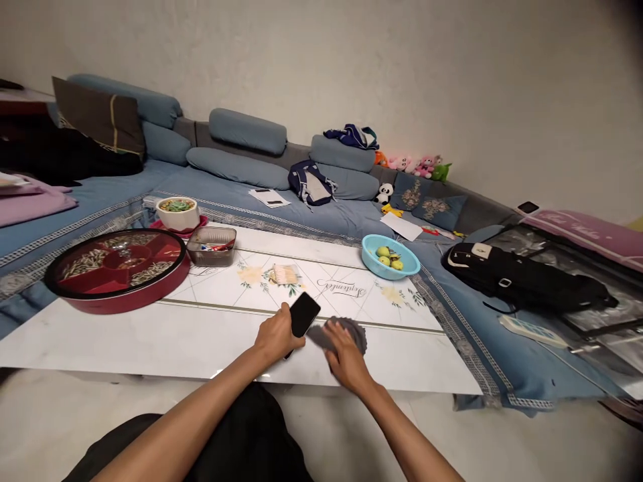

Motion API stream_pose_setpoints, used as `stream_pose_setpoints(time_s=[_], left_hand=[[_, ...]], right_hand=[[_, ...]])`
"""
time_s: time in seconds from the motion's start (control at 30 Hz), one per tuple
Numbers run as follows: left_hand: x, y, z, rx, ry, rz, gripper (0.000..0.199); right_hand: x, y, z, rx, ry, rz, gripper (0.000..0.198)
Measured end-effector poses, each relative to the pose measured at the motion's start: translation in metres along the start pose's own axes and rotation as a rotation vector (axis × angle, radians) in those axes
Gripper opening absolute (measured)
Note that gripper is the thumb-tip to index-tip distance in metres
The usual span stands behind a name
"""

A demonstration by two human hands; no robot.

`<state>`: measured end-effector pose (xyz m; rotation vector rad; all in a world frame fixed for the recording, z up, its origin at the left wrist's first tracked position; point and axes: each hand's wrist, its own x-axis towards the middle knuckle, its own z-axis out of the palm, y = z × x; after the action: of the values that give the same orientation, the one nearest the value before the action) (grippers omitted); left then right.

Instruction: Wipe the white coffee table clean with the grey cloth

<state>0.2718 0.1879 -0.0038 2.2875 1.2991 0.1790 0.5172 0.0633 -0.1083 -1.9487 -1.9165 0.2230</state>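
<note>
Holding a flat, glossy black phone (305,314) in the left grip (276,335), near the front edge of the smooth marbled bench (402,365). Resting the right grip (344,353), loosely spread, on a grey scalloped cloth (358,333) just beside, well apart from the round blue basin (386,272) at the far right corner.

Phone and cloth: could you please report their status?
Left hand gripping phone. Right hand, open, on gray cloth. Blue basin beyond, apart from both.
</note>
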Motion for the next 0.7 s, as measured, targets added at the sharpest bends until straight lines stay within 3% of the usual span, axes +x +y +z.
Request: stream_pose_setpoints(time_s=[0.07,0.1,0.17,0.23,0.3,0.33,0.47,0.53,0.6,0.7], left_hand=[[-0.014,-0.007,-0.022,-0.069,0.073,0.035,0.057],[-0.023,-0.011,-0.032,-0.110,0.101,0.037,0.058],[-0.041,-0.018,-0.050,-0.189,0.152,0.020,0.058],[-0.056,-0.024,-0.061,-0.249,0.204,0.000,0.059],[-0.064,-0.032,-0.066,-0.283,0.247,-0.011,0.059],[-0.066,-0.036,-0.067,-0.291,0.266,-0.017,0.059],[-0.065,-0.049,-0.072,-0.299,0.335,-0.057,0.061],[-0.064,-0.057,-0.081,-0.308,0.369,-0.108,0.062],[-0.065,-0.066,-0.095,-0.341,0.429,-0.161,0.064],[-0.070,-0.088,-0.117,-0.464,0.570,-0.198,0.065]], right_hand=[[-0.015,0.012,-0.011,0.034,-0.100,-0.110,0.063],[-0.015,0.026,-0.022,0.030,-0.101,-0.083,0.061],[0.002,0.054,-0.043,-0.014,-0.009,0.123,0.058],[0.033,0.061,-0.048,-0.068,0.122,0.373,0.058],[0.064,0.028,-0.027,-0.076,0.177,0.441,0.058],[0.074,-0.001,-0.008,-0.057,0.169,0.380,0.058],[0.072,-0.138,0.069,0.131,-0.008,-0.154,0.069],[0.056,-0.165,0.080,0.191,-0.105,-0.319,0.074],[0.042,-0.146,0.065,0.188,-0.150,-0.307,0.069],[0.043,-0.076,0.025,0.107,-0.034,-0.023,0.059]])
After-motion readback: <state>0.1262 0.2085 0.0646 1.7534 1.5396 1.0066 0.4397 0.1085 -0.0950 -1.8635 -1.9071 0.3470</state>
